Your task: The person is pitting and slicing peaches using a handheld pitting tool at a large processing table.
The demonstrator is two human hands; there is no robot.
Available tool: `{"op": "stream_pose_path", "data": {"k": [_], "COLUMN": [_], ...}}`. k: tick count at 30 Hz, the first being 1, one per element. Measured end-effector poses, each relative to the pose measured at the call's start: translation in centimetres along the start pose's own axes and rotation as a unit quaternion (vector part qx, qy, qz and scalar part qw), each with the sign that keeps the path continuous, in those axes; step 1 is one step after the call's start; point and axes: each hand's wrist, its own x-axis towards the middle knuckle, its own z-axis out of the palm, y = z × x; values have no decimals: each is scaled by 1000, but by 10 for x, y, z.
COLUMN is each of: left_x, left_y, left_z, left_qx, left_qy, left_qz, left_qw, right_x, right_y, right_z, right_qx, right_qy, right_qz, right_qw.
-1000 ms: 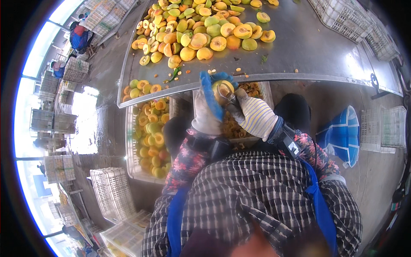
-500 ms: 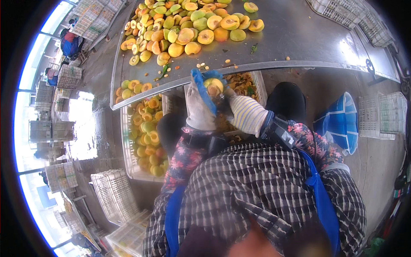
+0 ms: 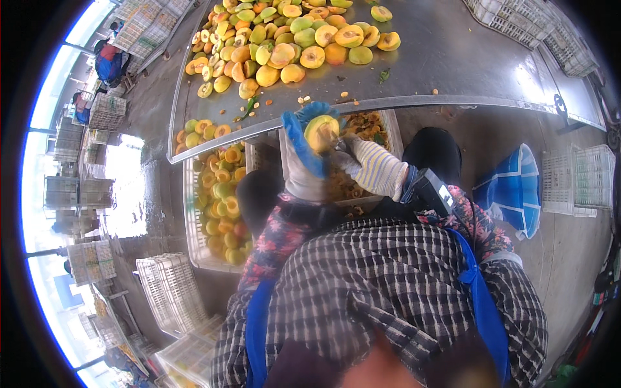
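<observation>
My left hand (image 3: 299, 155), in a pale glove with a blue covering over the fingers, holds a yellow peach half (image 3: 319, 133), cut face up. A brown pit area shows in its middle. My right hand (image 3: 377, 171), in a striped knit glove, is closed on a small dark tool (image 3: 342, 146) whose tip is at the fruit; its exact shape is hard to see. Both hands are just below the table's near edge, over a white crate (image 3: 392, 126) of brown pits and scraps. Many peach halves (image 3: 281, 55) lie piled on the metal table (image 3: 446, 64).
A white crate (image 3: 193, 223) of peach halves stands at my left, partly under the table. Empty white crates (image 3: 169, 291) stack behind it. To my right are a blue bucket-like container (image 3: 514, 191) and more crates (image 3: 576, 178). People (image 3: 108, 63) work far left.
The peach half is tilted more toward me, showing more of its cut face. My right hand has drawn slightly back, its tool tip still at the fruit.
</observation>
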Motion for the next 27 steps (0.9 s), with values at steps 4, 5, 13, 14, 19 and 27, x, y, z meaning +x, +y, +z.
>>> {"op": "stream_pose_path", "data": {"k": [4, 5, 13, 14, 19, 27], "left_x": [-1, 5, 0, 5, 12, 2], "left_y": [-3, 1, -18, -13, -14, -18], "left_z": [-1, -4, 5, 1, -5, 7], "left_qx": [-230, -198, -276, -276, -380, -409], "left_qy": [12, -40, -12, -13, -105, 5], "left_qz": [-176, -135, -204, -203, -402, -283], "left_qw": [957, 970, 939, 939, 826, 868], "right_x": [1, 1, -2, -2, -5, -12], "right_y": [30, 48, 12, 14, 19, -18], "right_z": [11, 10, 11, 7, 13, -4], "right_qx": [19, 54, 157, 118, 96, 532], "right_qy": [-6, -28, -19, -52, -3, -133], "right_qz": [-11, 7, -21, -8, -81, 335], "right_qw": [1000, 998, 987, 992, 992, 766]}}
